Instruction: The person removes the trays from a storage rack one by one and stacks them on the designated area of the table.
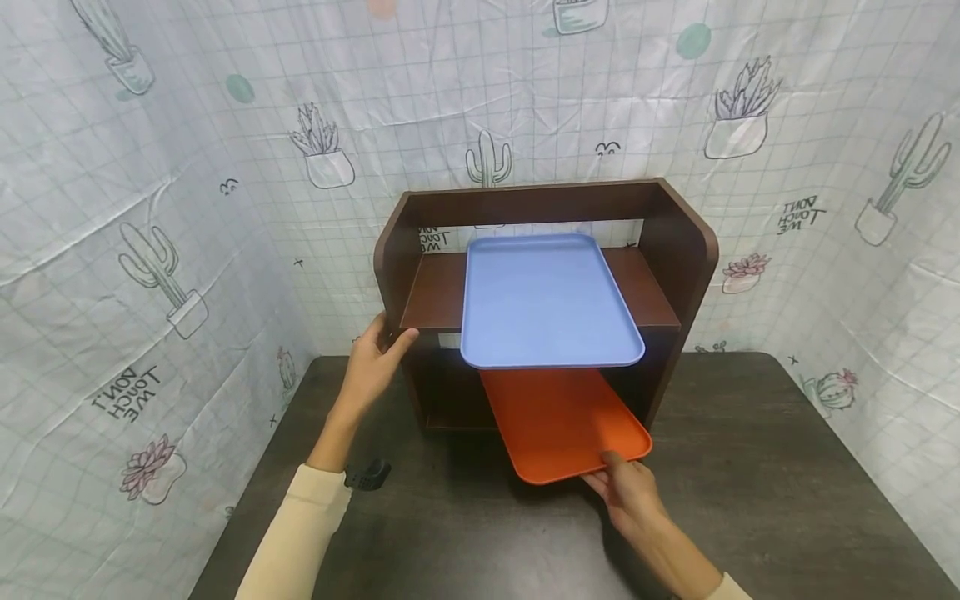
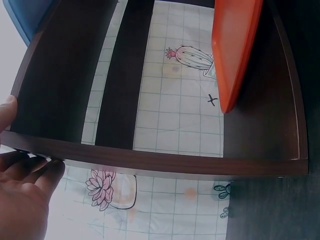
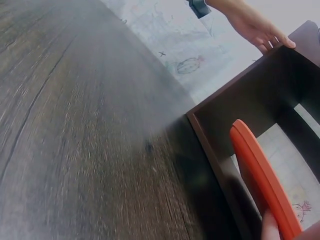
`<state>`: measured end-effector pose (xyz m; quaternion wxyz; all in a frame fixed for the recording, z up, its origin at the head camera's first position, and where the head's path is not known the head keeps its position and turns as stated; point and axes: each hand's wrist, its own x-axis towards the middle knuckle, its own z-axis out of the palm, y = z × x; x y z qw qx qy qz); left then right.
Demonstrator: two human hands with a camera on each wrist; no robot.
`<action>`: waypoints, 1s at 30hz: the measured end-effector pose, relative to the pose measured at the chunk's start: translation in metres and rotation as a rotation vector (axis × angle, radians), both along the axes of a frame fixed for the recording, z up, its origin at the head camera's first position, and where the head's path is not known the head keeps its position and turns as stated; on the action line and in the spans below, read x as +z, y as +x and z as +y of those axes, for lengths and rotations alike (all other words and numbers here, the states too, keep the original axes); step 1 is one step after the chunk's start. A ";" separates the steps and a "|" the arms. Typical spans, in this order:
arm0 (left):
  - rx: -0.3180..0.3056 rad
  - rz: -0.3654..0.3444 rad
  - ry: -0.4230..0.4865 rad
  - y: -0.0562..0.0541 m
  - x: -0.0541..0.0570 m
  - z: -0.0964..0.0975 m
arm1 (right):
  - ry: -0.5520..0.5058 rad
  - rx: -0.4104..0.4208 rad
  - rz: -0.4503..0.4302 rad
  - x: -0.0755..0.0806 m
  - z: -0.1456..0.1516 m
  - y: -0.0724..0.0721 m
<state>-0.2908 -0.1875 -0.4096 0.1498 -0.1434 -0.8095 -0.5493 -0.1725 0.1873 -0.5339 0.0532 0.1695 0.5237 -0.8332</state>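
A dark brown two-tier shelf (image 1: pixel 536 197) stands against the wall at the middle of the head view. My left hand (image 1: pixel 369 367) holds its left side panel near the middle board, with the thumb inside and the fingers outside in the left wrist view. My right hand (image 1: pixel 630 492) grips the front edge of an orange tray (image 1: pixel 562 421), thumb on top and fingers underneath. That tray is partly inside the lower compartment and sticks out in front, angled to the right. A light blue tray (image 1: pixel 547 300) lies on the upper level, jutting past the front and covering the orange tray's rear.
The shelf rests on a dark wooden table (image 1: pixel 480 542). White curtain cloth (image 1: pixel 225 167) printed with cacti and a grid surrounds the table at the back and sides. A black band (image 1: pixel 369 475) is strapped by the left wrist.
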 end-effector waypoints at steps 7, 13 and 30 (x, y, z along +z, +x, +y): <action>-0.017 0.008 0.015 -0.001 -0.001 -0.001 | 0.043 0.022 -0.020 0.003 0.009 0.002; -0.028 0.016 0.023 -0.001 -0.001 -0.001 | 0.025 0.049 -0.012 0.004 0.018 0.001; -0.031 0.012 0.039 -0.001 0.000 -0.001 | 0.161 0.084 0.117 0.013 0.037 0.007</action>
